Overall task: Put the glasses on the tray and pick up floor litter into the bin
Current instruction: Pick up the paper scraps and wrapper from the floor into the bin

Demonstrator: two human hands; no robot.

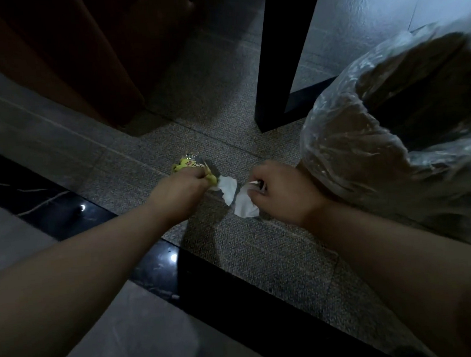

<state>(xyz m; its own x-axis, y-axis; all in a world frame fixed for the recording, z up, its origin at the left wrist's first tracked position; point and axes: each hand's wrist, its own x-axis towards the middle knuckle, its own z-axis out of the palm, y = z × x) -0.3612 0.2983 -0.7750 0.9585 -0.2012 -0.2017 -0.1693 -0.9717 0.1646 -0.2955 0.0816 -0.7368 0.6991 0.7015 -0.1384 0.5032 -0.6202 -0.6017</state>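
Low over the grey carpet, my left hand [183, 189] is closed around a yellow snack wrapper [189, 163], and a white crumpled tissue [227, 188] sticks out from the same grip. My right hand [281, 187] is closed on a second white tissue [245, 204] that touches the carpet. The two hands are a short gap apart. Just right of my right hand stands the bin [409, 108], lined with a clear plastic bag, its dark opening facing up. No glasses or tray are in view.
A black table leg [281, 62] stands on the carpet behind my hands, left of the bin. Dark brown furniture [64, 56] fills the upper left. A glossy black marble strip [162, 263] borders the carpet [262, 249] below my arms.
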